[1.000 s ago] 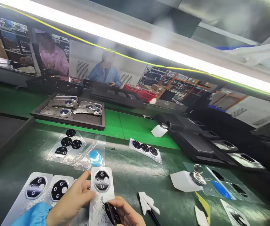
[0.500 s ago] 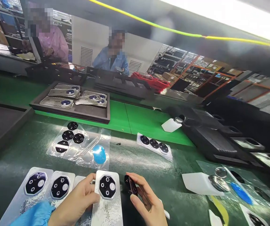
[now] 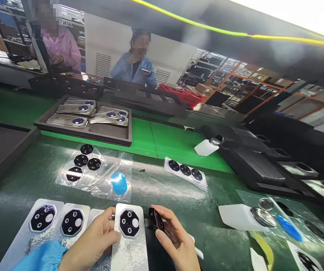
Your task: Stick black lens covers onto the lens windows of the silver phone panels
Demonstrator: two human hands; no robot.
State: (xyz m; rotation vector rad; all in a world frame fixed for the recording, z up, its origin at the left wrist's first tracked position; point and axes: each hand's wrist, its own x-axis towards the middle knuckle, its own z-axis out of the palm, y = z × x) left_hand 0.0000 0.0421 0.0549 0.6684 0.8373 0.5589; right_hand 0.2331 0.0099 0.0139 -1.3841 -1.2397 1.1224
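My left hand [image 3: 95,239] is closed on the left edge of a silver phone back panel [image 3: 130,252], which has a black octagonal camera plate near its top. Close to the right of that panel, my right hand [image 3: 176,239] pinches a loose black camera lens plate [image 3: 156,219], tilted nearly edge-on between thumb and fingers. A white stick-like thing [image 3: 197,250] shows partly behind my right hand. Two more silver panels [image 3: 42,241] with black camera plates lie to the left, and another is mostly covered by my left hand.
A dark tray [image 3: 105,137] of stacked panels stands at the back left. Clear film [image 3: 94,184] with black octagonal plates and a blue disc [image 3: 119,183] lies in front of it. A white strip [image 3: 204,184] carries three plates. White bottles [image 3: 235,217] and dark trays [image 3: 252,169] are at the right.
Both hands keep their grips and have hardly moved. The view has shifted slightly. In the background, the co-worker in blue has a hand-held object showing more plainly.
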